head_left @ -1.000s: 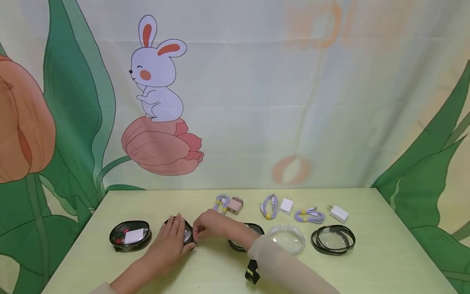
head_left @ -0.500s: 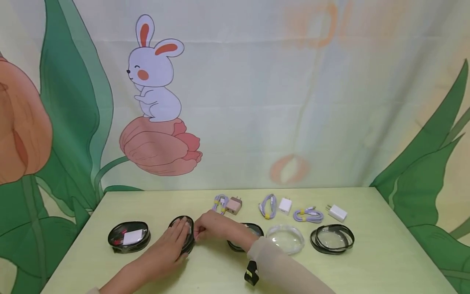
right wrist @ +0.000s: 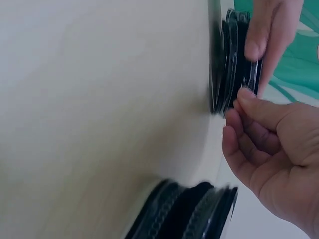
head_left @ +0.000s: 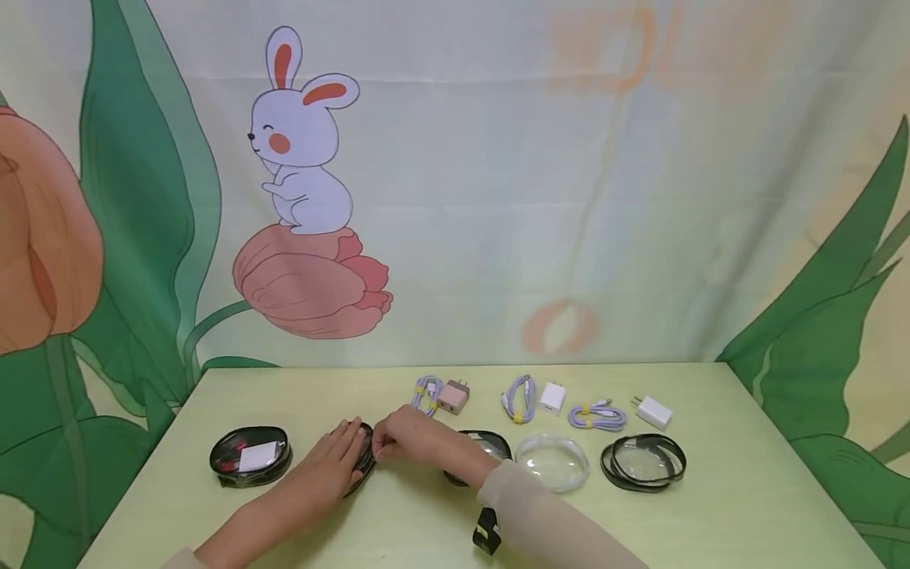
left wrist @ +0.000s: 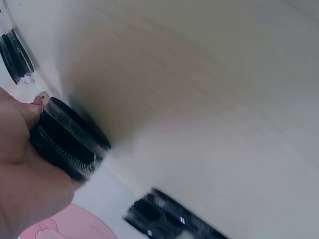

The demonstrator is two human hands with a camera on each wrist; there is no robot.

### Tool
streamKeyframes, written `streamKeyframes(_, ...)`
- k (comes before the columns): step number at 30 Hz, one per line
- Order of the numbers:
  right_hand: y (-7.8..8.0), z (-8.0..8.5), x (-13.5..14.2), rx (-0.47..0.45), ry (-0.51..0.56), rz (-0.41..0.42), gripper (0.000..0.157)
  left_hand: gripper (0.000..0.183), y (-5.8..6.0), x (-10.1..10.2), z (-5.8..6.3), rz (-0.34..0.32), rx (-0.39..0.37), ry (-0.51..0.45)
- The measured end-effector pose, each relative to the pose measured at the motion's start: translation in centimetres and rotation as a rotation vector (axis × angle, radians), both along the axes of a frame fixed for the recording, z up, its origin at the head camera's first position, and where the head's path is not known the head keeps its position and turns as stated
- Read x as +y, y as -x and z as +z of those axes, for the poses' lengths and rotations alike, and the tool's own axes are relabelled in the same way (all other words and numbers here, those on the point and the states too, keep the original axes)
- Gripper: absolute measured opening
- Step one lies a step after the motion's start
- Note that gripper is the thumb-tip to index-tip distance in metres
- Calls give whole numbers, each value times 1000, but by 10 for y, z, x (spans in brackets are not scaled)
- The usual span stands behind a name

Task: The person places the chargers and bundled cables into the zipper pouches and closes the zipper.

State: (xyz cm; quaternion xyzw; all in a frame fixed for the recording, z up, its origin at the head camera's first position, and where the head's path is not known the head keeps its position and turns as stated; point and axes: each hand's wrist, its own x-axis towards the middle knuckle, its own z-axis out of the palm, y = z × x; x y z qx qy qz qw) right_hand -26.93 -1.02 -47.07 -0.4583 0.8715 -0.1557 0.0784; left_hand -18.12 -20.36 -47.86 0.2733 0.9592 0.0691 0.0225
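From afar I observe the left hand [head_left: 329, 468] pressing, fingers extended, on an oval black zippered pouch [head_left: 366, 457] upon the pale-yellow table [head_left: 732, 506]; the right hand [head_left: 407, 436] pinches its zippered side.

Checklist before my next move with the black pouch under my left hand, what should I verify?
1. Left hand steadying the black pouch: ok, resting across it.
2. Right hand at its edge: ok, thumb and finger pinching there.
3. Zipper fully closed: cannot tell, hands cover part.
4. Far-left pouch loaded: ok, white charger inside.
5. All chargers packed: not ok, pink charger and two white chargers lie loose.
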Motion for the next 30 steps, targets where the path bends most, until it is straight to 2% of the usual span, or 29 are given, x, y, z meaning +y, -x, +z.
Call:
streamKeyframes(4, 5, -1, 1, 45, -10, -32, 8, 53, 2, -8, 4, -34, -50, 23)
streamKeyframes(6, 5, -2, 0, 39, -18, -30, 9, 55, 2, -11, 5, -29, -61, 13)
streamKeyframes(9, 2, -3, -1, 28, -24, -25, 9, 60, 0, -10, 3, 6, -55, -40)
streamKeyframes(12, 0, -4, -2, 5, -4, -24, 9, 67, 0, -6, -1, 76, -54, -101)
streamKeyframes(16, -1, -3, -2, -37, 21, 0, 9, 68, 1, 0, -6, 130, -12, -85)
streamKeyframes(20, 3, 1, 1, -72, 36, -7, 8, 58, 1, 0, -4, 93, 38, -21)
streamKeyframes(23, 9, 3, 5, -107, 52, -52, 8, 55, 1, -3, 1, 70, -3, -4)
streamKeyframes(27, 14, 3, 9, -184, 58, -73, 7, 55, 0, -7, 6, 79, -71, 3)
streamKeyframes(30, 15, 2, 10, -237, 61, -57, 6, 56, -1, -8, 5, 78, -53, -13)
